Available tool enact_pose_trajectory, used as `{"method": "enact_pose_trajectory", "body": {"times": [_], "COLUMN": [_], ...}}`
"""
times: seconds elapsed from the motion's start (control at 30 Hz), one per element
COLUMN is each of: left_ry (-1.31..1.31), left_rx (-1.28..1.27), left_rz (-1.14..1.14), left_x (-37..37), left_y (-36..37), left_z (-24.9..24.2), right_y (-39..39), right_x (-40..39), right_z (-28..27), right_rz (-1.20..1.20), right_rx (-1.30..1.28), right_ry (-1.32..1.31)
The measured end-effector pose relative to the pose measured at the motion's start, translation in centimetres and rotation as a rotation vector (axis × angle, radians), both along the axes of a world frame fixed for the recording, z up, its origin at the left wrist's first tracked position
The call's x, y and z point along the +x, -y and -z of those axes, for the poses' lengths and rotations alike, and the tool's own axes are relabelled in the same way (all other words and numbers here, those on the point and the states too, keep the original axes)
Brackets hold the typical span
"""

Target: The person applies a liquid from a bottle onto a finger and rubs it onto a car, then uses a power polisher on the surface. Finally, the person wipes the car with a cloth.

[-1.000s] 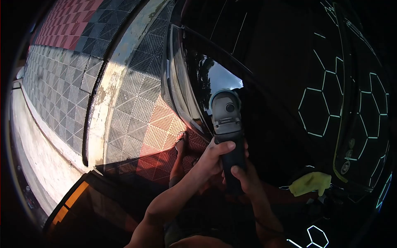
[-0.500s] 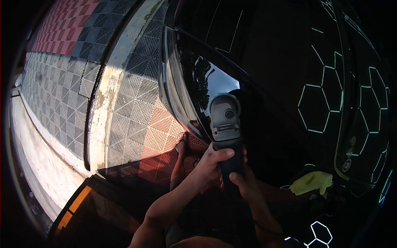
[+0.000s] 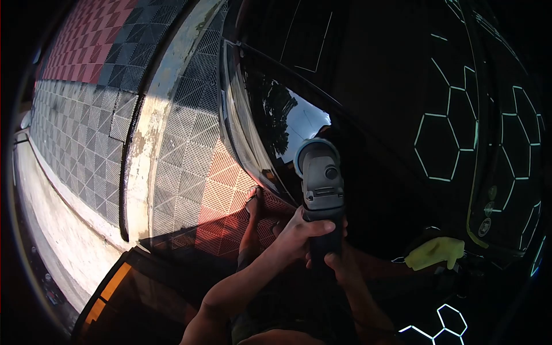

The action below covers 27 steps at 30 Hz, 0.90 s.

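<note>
Both hands grip a grey and black polisher (image 3: 323, 179), its head toward a glossy black car panel (image 3: 368, 149). A pale bluish rim of the polisher's round pad shows around the head; its working face is hidden. My left hand (image 3: 310, 230) wraps the body just behind the grey head, thumb across the top. Lower down, my right hand (image 3: 339, 263) is closed around the dark handle, partly lost in shadow. Sky and trees mirror in the black surface beyond the head.
On the right, a yellow cloth (image 3: 435, 253) lies on a dark surface. Hexagonal lights reflect in the black bodywork. Grey and red floor tiles (image 3: 184, 149) and a pale concrete strip (image 3: 144, 144) run along the left. A dark object with an orange stripe (image 3: 103, 287) stands lower left.
The polisher and both hands have shifted slightly right and back toward my body. Both hands keep their grip.
</note>
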State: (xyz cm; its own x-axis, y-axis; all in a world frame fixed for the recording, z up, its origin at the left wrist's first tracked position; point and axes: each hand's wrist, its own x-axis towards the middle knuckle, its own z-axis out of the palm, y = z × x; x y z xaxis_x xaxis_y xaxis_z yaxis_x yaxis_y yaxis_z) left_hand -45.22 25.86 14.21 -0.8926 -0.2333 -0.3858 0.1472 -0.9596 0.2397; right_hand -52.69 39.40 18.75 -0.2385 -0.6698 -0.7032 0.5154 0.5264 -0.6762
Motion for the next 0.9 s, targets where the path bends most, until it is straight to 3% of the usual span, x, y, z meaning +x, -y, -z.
{"method": "enact_pose_trajectory", "body": {"times": [0.17, 0.33, 0.67, 0.9], "left_ry": [0.026, 0.004, -0.059, -0.080], "left_rx": [-0.046, -0.125, 0.108, 0.115], "left_rz": [0.105, 0.091, -0.092, -0.070], "left_x": [0.0, -0.2, 0.3, 1.1], "left_y": [-1.4, -2.0, 1.4, -1.4], "left_z": [-0.2, 1.1, 0.8, 2.1], "right_y": [-3.8, -3.4, 1.6, -1.2], "right_x": [0.6, 1.4, 1.0, 0.8], "right_z": [0.6, 0.3, -0.3, -0.2], "right_rz": [0.040, 0.054, 0.017, -0.037], "right_rx": [-0.061, -0.026, 0.047, 0.050], "right_ry": [0.067, -0.071, -0.065, -0.044]}}
